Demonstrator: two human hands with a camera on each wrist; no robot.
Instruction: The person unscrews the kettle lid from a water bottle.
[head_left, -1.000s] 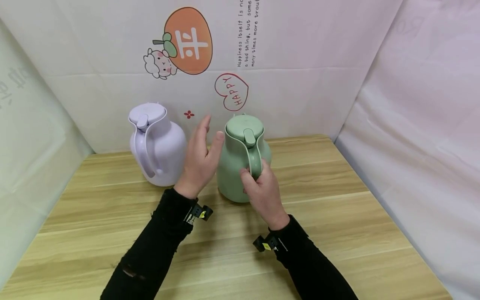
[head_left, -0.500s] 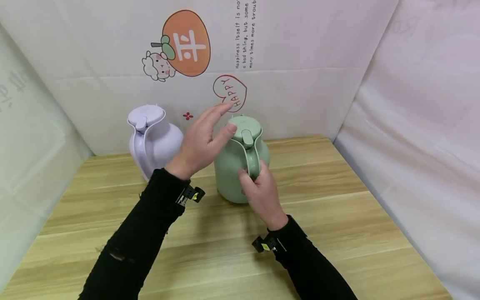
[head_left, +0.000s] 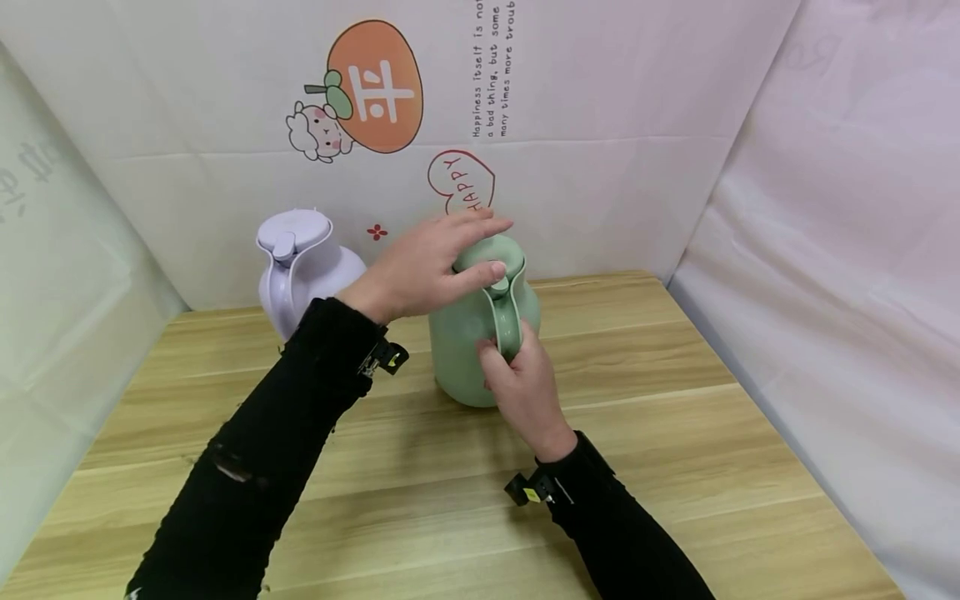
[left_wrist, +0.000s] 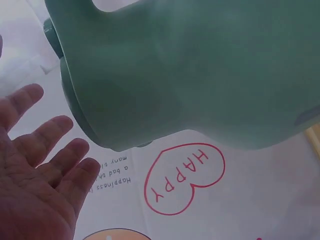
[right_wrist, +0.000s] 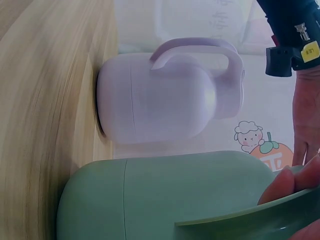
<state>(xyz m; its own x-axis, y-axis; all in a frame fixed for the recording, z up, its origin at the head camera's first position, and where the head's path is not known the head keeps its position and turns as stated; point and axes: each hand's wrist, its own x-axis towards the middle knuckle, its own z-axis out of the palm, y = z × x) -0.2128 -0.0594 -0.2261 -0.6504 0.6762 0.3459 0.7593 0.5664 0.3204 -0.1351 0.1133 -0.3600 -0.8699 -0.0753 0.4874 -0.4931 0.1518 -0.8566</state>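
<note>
In the head view a green thermos jug stands upright on the wooden table. My right hand grips its handle, with fingers curled round the lower part. Over the jug's lid my left hand hovers, palm down and fingers extended. The left wrist view shows the left fingers spread, with a gap between them and the lid. To the left stands a lilac thermos jug, also upright, partly hidden by the left hand and sleeve in the head view.
A white printed cloth hangs behind the wooden table, close behind both jugs. More white cloth lines the right side, and another sheet the left. Small cameras are strapped to both wrists.
My left hand has moved rightward from the gap between the jugs to over the green thermos jug's lid. The right hand keeps its grip on the handle, and both jugs stay in place.
</note>
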